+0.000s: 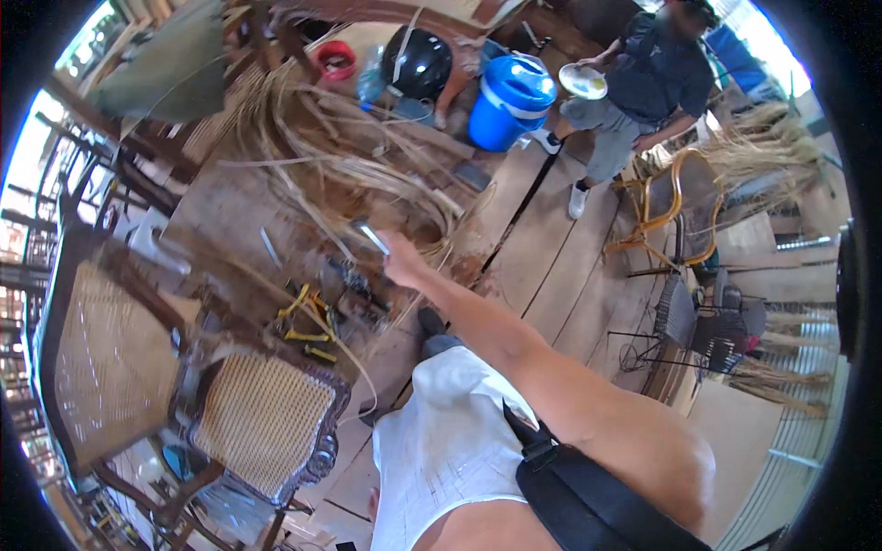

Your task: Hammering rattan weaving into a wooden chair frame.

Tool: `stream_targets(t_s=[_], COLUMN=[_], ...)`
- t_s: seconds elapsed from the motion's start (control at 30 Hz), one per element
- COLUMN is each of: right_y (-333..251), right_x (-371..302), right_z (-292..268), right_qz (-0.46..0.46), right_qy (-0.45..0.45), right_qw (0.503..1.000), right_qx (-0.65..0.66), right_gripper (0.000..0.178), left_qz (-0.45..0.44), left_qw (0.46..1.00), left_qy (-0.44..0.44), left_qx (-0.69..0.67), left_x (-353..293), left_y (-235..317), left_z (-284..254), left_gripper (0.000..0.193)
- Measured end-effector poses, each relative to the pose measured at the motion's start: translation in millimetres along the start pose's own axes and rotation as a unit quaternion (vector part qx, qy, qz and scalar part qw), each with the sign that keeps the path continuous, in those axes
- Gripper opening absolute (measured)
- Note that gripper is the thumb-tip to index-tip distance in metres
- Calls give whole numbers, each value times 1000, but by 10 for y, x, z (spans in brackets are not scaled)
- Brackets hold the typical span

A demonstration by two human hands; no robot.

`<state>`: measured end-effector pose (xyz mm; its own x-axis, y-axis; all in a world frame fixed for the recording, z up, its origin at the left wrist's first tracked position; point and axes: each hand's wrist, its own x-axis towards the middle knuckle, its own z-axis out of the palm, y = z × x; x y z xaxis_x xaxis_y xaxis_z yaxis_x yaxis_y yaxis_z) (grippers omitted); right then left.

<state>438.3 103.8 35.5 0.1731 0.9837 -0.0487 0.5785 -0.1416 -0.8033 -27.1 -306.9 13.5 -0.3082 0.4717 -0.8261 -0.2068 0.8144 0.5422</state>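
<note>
My right arm reaches across the middle, and my right hand (pixel 401 261) is closed around a slim silver-and-dark object (pixel 374 239) whose kind I cannot make out. It is held above the work surface, near a loose bundle of pale cane strips (pixel 404 188). Below and left of the hand lie a dark tool (pixel 354 282) and several yellow-handled hand tools (pixel 308 312). A thin silver rod (pixel 270 248) rests farther left. My left hand does not show; only a sliver of skin appears beside my white shirt (pixel 450 432).
Carved dark chairs with a woven cane seat (pixel 266 413) and a cane back (pixel 115 358) stand at left. Beyond are a blue lidded bucket (pixel 505 106), a black helmet (pixel 418 62) and a red container (pixel 335 61). A person (pixel 657 78) holds a plate (pixel 582 82) near a rattan chair (pixel 675 197).
</note>
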Motion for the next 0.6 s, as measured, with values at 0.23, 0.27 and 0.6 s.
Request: stream_targets(t_s=[0.23,0.27,0.6], right_y=[238,359,1403], right_x=[-577,-791,-3529], right_z=[-427,-531,-1150], right_qz=[-37,-29,367], right_qy=[-15,-4,156], right_qw=[998,999,915], right_qx=[41,38,-61], right_gripper=[54,54,26], left_qz=[47,55,131], left_qw=[984,979,902], left_qy=[-120,-143,-331], left_qx=[120,137,245], left_x=[431,520,851], left_y=[479,531,429], left_z=[995,1176,2522], left_gripper=[43,43,43])
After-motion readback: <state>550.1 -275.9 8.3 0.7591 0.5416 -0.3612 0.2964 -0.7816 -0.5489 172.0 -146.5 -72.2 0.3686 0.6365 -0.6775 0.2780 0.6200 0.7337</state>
